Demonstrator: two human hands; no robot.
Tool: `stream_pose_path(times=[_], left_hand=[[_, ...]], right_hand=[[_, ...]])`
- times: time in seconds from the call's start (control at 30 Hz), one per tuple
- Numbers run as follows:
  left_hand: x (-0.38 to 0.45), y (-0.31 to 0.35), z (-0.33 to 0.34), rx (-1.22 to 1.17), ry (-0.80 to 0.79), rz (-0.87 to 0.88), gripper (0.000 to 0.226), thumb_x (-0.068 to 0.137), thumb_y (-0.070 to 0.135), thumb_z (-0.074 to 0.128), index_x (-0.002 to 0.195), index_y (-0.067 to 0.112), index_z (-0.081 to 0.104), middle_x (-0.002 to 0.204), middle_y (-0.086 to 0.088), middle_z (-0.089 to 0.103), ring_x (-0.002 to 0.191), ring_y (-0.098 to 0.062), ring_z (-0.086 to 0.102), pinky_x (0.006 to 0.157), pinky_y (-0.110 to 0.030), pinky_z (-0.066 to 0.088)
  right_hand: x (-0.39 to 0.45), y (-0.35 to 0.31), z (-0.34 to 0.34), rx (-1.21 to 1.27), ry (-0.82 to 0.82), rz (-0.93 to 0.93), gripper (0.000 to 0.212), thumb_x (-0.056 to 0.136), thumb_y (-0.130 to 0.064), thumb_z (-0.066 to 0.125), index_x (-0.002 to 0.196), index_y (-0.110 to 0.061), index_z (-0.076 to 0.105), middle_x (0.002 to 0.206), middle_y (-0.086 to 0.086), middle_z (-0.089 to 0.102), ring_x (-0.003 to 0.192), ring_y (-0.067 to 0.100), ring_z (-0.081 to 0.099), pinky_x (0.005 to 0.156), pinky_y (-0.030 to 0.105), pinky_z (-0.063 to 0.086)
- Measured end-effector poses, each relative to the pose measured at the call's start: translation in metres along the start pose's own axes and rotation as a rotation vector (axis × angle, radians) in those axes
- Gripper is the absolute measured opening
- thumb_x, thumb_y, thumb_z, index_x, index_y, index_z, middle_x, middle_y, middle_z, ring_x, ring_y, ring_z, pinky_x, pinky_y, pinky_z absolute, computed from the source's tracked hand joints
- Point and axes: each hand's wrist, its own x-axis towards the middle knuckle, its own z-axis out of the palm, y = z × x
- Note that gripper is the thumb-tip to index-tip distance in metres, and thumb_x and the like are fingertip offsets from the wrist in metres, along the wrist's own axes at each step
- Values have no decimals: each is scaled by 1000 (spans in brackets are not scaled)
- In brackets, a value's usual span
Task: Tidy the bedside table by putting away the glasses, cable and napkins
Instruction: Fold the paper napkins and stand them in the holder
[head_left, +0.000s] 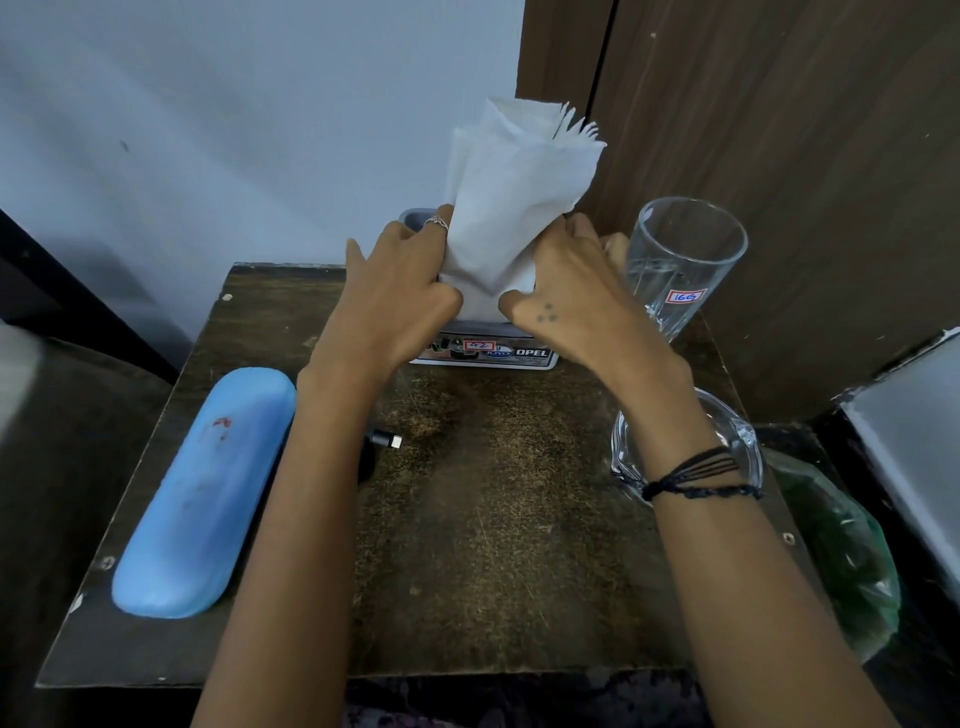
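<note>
A bunch of white napkins (514, 187) stands upright in a grey holder (483, 356) at the back of the dark bedside table (493, 519). My left hand (400, 291) and my right hand (566, 291) both grip the napkins' lower part, one on each side. A closed light-blue glasses case (202, 493) lies along the table's left side. A black cable's plug (387, 440) pokes out from under my left forearm; the rest of the cable is hidden.
A tall empty drinking glass (680, 260) stands right of the holder, close to my right hand. A clear glass dish (737, 441) sits under my right wrist. A green plastic bag (841, 551) hangs off the right edge. Wall and wooden door stand behind.
</note>
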Motion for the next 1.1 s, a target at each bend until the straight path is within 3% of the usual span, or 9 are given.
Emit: stream_pose_path(times=[0.2, 0.27, 0.33, 0.47, 0.6, 0.67, 0.8, 0.87, 1.1], left_hand=[[-1, -4, 1, -27, -11, 61, 30, 75, 5, 49, 104, 9, 43, 72, 10, 31, 84, -21, 30, 102, -59, 29], [-3, -4, -4, -250, -2, 71, 25, 74, 8, 51, 94, 17, 39, 81, 5, 47, 84, -24, 44, 89, -37, 44], [-3, -8, -5, -398, 6, 58, 22, 78, 5, 55, 97, 11, 45, 93, 1, 58, 90, -19, 54, 73, -14, 43], [-2, -12, -2, -338, 47, 83, 27, 84, 12, 58, 110, 5, 57, 111, -6, 47, 99, -15, 48, 69, 5, 35], [0, -14, -3, -379, 88, 74, 18, 87, 18, 58, 102, 9, 61, 102, 1, 46, 81, 4, 47, 69, 4, 32], [-1, -15, -3, -371, 96, 78, 4, 86, 14, 59, 90, 13, 59, 91, 7, 46, 74, 13, 47, 66, 3, 32], [0, -14, -1, -348, 106, 98, 11, 84, 10, 60, 94, 13, 63, 98, 1, 48, 77, 14, 47, 68, 4, 32], [0, -14, -1, -353, 106, 106, 10, 85, 10, 60, 92, 16, 61, 98, 2, 47, 77, 18, 47, 67, 5, 31], [0, -14, -2, -404, 106, 92, 12, 85, 10, 58, 89, 21, 56, 101, 1, 48, 81, 2, 48, 69, 4, 32]], right_hand=[[0, 1, -1, -30, 17, -50, 27, 79, -20, 56, 94, -12, 35, 95, 2, 36, 113, 22, 36, 86, 36, 20], [-1, 3, -4, 3, -32, -37, 27, 81, -19, 55, 97, -11, 36, 97, 1, 33, 108, 19, 33, 92, 35, 20], [-2, 6, -8, 48, -66, -35, 37, 82, -18, 54, 116, -7, 41, 100, 1, 31, 109, 20, 33, 92, 32, 21], [-4, 6, -11, 219, -27, 23, 50, 84, -15, 53, 130, -9, 36, 106, 5, 39, 114, 30, 41, 93, 37, 32], [0, 8, -8, 290, 50, 55, 54, 81, -17, 58, 130, -20, 38, 112, 12, 54, 107, 32, 51, 89, 38, 42], [1, 8, -7, 196, 66, 51, 52, 81, -20, 60, 129, -17, 42, 110, 12, 54, 106, 34, 51, 89, 39, 42], [-2, 3, -9, 43, 49, 9, 36, 85, -18, 60, 119, -7, 52, 110, 15, 51, 109, 33, 48, 89, 39, 38], [-3, 1, -12, 72, 10, 14, 41, 84, -19, 60, 122, -7, 48, 108, 12, 48, 113, 31, 45, 92, 40, 37], [-3, 1, -16, 240, -45, 127, 81, 75, -13, 66, 138, -25, 17, 107, 5, 40, 112, 30, 44, 92, 41, 41]])
